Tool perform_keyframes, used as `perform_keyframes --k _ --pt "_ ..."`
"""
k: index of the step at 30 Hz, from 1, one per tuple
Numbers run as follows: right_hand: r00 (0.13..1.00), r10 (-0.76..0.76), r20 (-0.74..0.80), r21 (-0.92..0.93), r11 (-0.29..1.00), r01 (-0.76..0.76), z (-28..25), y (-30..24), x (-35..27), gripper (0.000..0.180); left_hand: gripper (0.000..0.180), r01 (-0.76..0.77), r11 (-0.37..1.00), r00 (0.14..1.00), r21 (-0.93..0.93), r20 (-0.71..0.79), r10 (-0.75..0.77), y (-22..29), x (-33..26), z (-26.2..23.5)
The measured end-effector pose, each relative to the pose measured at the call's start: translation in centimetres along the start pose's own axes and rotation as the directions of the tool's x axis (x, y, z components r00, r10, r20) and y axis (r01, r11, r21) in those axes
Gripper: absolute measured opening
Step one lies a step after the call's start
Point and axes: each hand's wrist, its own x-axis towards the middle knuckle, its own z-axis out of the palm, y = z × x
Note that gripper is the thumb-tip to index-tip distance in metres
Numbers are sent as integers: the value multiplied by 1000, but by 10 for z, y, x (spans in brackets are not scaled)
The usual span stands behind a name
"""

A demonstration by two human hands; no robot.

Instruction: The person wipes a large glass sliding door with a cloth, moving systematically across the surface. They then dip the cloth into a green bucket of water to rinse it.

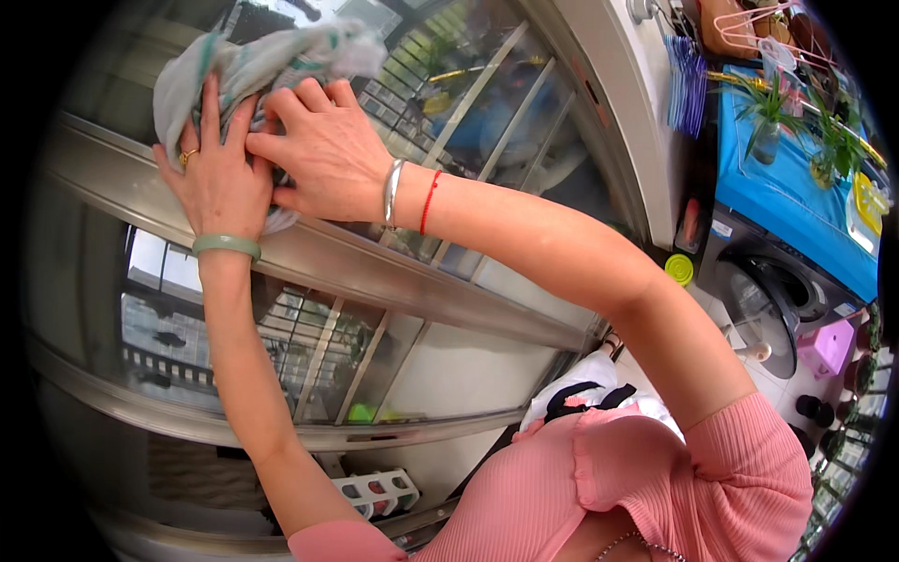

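Observation:
A pale cloth with green stripes (272, 56) is pressed flat against the glass of a metal-framed window (393, 272), high at the upper left. My left hand (213, 173), with a ring and a green bangle, lies spread on the cloth's lower part. My right hand (323, 150), wearing a silver bangle and a red string, sits beside it with fingers overlapping the left hand and resting on the cloth. Both arms reach up from the lower edge.
A washing machine (777, 290) under a blue cover (787, 197) stands at the right, with potted plants (768, 112) and hangers (758, 28) above it. A yellow-green lid (679, 270) and a pink box (829, 347) lie near it. A white rack (379, 492) sits below the window.

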Motion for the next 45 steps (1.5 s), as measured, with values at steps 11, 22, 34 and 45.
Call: perform_keyframes --k 11,22,34,45 --pt "955 276 111 -45 961 -272 2 44 -202 60 64 -133 875 892 -466 328 311 165 -88 26" --pt "395 705 590 287 274 -918 -15 -8 -347 41 28 85 539 749 -838 410 520 254 -211 16" --pt "948 31 316 665 705 -245 20 -112 -119 49 47 48 934 995 -354 -62 -75 6 -189 -75" --pt "991 -73 -111 254 962 99 123 -156 -6 47 62 132 983 981 -124 -123 -148 -125 -168 -10"
